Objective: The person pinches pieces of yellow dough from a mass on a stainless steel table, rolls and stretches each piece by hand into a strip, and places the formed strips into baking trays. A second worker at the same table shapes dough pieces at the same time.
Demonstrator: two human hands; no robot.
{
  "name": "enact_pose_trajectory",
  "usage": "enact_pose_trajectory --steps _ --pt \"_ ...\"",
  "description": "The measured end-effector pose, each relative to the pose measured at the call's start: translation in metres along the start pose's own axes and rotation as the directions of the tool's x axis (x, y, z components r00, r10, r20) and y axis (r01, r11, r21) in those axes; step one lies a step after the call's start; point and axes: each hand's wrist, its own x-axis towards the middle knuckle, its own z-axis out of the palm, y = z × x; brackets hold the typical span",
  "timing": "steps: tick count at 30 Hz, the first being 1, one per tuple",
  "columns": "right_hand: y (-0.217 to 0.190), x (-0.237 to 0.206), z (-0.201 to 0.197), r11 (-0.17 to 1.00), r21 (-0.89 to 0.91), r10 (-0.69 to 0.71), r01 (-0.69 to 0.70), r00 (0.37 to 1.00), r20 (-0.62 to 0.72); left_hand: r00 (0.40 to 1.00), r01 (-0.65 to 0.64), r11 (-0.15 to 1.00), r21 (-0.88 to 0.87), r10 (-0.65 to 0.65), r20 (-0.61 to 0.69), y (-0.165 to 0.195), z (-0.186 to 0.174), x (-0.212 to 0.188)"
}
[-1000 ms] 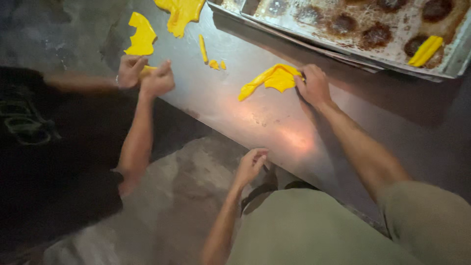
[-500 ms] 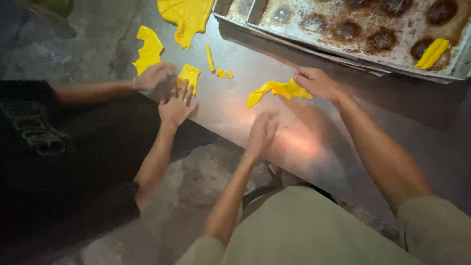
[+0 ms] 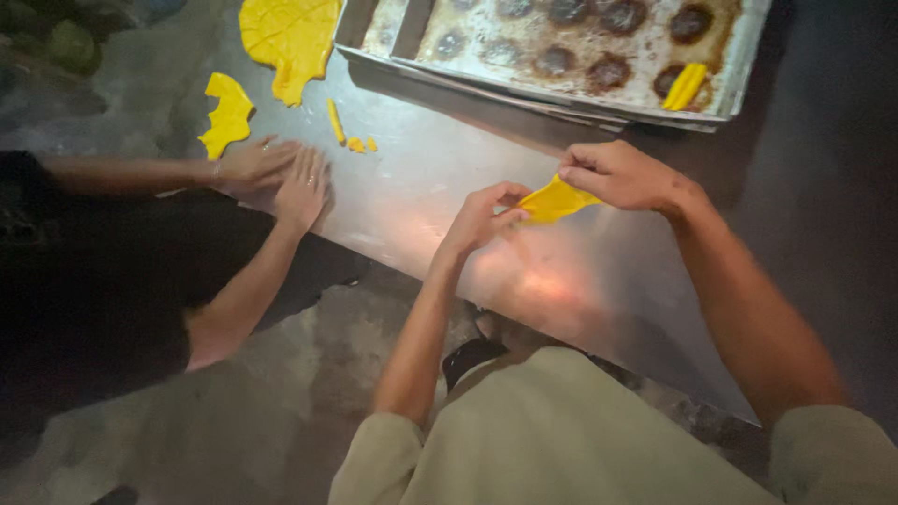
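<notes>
A thin piece of yellow dough is lifted just above the steel table, held between both my hands. My left hand pinches its left end and my right hand pinches its upper right end. The dough hangs slightly folded between them.
A second person's two hands press flat on the table at the left. Yellow dough sheets and a scrap lie beyond them, with small bits. A stained baking tray at the top holds a yellow dough roll.
My left hand rose from the table edge and took hold of the dough piece with my right hand, lifting it. The other person's hands moved together and pressed flat.
</notes>
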Motion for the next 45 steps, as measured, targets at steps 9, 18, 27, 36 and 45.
enact_pose_trajectory --steps 9,18,27,36,45 --pt "0.03 -0.116 -0.038 0.997 -0.069 0.048 -0.047 0.999 0.019 0.994 0.042 0.994 -0.104 -0.032 0.101 0.031 0.107 -0.003" --pt "0.041 -0.181 -0.07 0.989 0.014 0.148 -0.147 0.987 -0.061 0.992 -0.093 0.992 -0.089 0.085 -0.096 0.067 0.164 0.005" --pt "0.012 -0.191 -0.088 0.982 0.152 0.138 -0.11 0.972 -0.188 0.963 -0.112 0.983 -0.144 0.143 0.23 0.092 0.148 0.018" --pt "-0.024 -0.207 -0.098 0.994 0.033 0.108 -0.104 0.976 -0.19 0.927 -0.147 0.978 -0.15 0.189 0.324 0.097 0.141 0.027" --pt "-0.015 -0.23 -0.108 0.995 0.02 0.095 -0.093 0.961 -0.26 0.975 -0.22 0.974 0.054 0.222 -0.028 0.105 0.173 0.036"
